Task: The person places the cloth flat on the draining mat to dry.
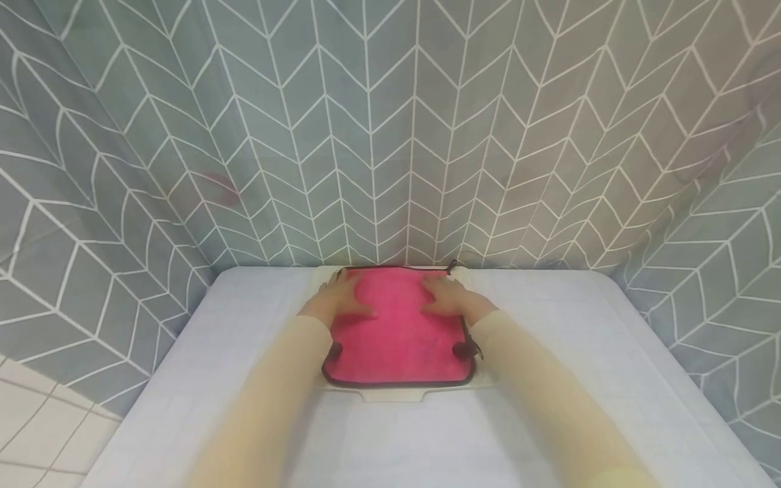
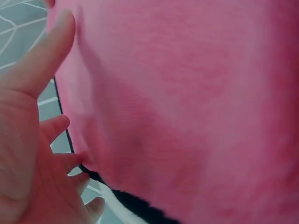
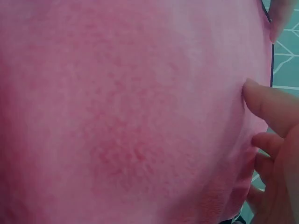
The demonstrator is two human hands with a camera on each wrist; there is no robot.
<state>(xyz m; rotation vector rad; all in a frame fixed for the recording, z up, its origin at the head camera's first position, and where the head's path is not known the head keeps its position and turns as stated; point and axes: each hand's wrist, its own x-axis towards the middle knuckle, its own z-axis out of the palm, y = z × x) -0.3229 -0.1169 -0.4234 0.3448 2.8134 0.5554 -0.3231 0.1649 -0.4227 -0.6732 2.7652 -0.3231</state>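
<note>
A pink plush cloth panel (image 1: 396,339) with dark edging lies over a pale board (image 1: 392,396) on the table. At its far left side my left hand (image 1: 343,298) rests with fingers spread, the thumb pointing inward across the pink. My right hand (image 1: 450,298) mirrors it at the far right side, fingers apart on the fabric. Up close in the left wrist view, the fingertips of the left hand (image 2: 23,140) reach along the dark border. In the right wrist view the right thumb (image 3: 268,105) touches the cloth beside a slight fold.
Black knob-like pieces (image 1: 465,350) sit near the panel's two near corners, and a dark strap end (image 1: 452,266) sticks up at the far right corner. White cloth covers the table (image 1: 549,352). A grey chevron-patterned curtain (image 1: 390,135) hangs behind and on both sides.
</note>
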